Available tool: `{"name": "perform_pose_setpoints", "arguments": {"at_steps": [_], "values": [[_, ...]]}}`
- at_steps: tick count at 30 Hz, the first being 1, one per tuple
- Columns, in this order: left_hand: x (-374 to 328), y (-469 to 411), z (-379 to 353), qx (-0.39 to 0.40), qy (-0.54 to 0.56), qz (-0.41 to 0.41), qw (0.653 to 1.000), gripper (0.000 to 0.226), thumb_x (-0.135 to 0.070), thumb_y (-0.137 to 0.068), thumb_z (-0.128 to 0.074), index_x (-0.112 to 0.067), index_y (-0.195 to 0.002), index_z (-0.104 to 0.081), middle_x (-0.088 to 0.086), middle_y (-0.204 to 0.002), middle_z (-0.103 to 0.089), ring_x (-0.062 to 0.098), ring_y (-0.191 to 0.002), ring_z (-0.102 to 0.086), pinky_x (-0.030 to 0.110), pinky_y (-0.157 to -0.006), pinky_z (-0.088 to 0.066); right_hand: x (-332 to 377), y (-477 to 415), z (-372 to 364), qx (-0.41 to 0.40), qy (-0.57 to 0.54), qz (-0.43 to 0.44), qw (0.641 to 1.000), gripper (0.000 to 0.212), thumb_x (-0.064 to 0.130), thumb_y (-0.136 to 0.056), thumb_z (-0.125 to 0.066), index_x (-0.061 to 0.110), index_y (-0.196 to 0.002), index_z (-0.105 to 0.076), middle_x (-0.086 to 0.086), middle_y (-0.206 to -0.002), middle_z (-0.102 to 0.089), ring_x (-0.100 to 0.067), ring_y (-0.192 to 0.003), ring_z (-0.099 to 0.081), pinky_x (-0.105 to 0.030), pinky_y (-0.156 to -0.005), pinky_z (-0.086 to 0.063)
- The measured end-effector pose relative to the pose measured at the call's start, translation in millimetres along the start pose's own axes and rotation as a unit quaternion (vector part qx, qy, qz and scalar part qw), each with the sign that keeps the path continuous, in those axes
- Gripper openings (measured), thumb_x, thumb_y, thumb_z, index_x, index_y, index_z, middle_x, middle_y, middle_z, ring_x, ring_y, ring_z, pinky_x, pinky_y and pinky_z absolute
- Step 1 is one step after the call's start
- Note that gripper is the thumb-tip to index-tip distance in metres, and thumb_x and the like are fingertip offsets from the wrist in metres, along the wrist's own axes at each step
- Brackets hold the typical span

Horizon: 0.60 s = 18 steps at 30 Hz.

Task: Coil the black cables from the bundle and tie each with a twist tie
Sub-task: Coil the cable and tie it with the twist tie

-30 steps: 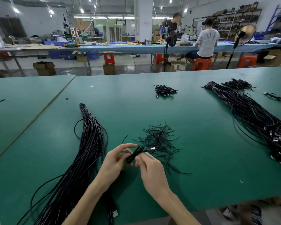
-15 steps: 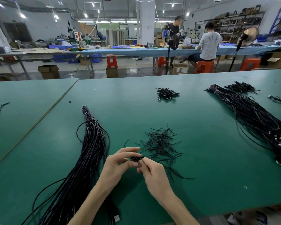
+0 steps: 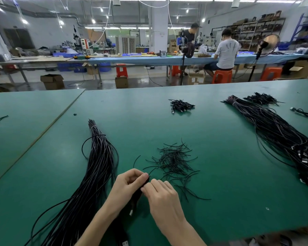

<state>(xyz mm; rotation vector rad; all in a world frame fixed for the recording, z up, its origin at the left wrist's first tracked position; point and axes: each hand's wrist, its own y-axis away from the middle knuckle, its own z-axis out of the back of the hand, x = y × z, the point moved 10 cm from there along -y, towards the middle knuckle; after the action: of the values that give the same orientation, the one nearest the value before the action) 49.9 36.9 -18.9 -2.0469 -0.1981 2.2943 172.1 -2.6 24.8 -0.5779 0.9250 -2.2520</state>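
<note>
Coiled cable (image 3: 138,194) now hangs lower between my hands than a second ago, above the green table (image 3: 220,183). Left hand (image 3: 127,185) clenches it; right hand (image 3: 160,193) pinches the tie. Twisting probably nearly done; bundle (image 3: 94,167) waits left.

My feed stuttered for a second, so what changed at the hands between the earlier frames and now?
The left hand has curled shut around the coiled cable, which now hangs upright below its grip instead of lying across the fingertips. The right hand stays pinched at the coil's top. The cable bundle, twist tie pile and finished coils have not moved.
</note>
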Motion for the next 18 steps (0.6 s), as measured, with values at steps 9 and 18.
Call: {"name": "perform_pose_setpoints", "arguments": {"at_steps": [9,18], "values": [[5,-1,-5,0.034,-0.005,0.007,0.999,0.022,-0.042,-0.091,-0.074,-0.021,-0.096,-0.076,0.013,-0.084,-0.075,0.022,-0.069,-0.068,0.029,-0.059,-0.056,-16,-2,-7,0.074,-0.032,-0.097,0.992,0.026,0.028,-0.1,-0.062,0.02,-0.076,-0.067,0.01,-0.069,-0.057,-0.009,-0.055,-0.052,-0.018,-0.053,-0.041],[13,-3,2,0.019,0.064,0.035,0.997,0.021,-0.028,-0.086,-0.08,-0.01,-0.097,-0.077,0.021,-0.093,-0.074,0.027,-0.072,-0.068,0.035,-0.06,-0.06,-33,6,-27,0.149,-0.219,-0.19,0.945,0.02,0.033,-0.108,-0.05,0.024,-0.093,-0.059,0.017,-0.085,-0.051,-0.004,-0.077,-0.053,-0.013,-0.066,-0.039]]}}
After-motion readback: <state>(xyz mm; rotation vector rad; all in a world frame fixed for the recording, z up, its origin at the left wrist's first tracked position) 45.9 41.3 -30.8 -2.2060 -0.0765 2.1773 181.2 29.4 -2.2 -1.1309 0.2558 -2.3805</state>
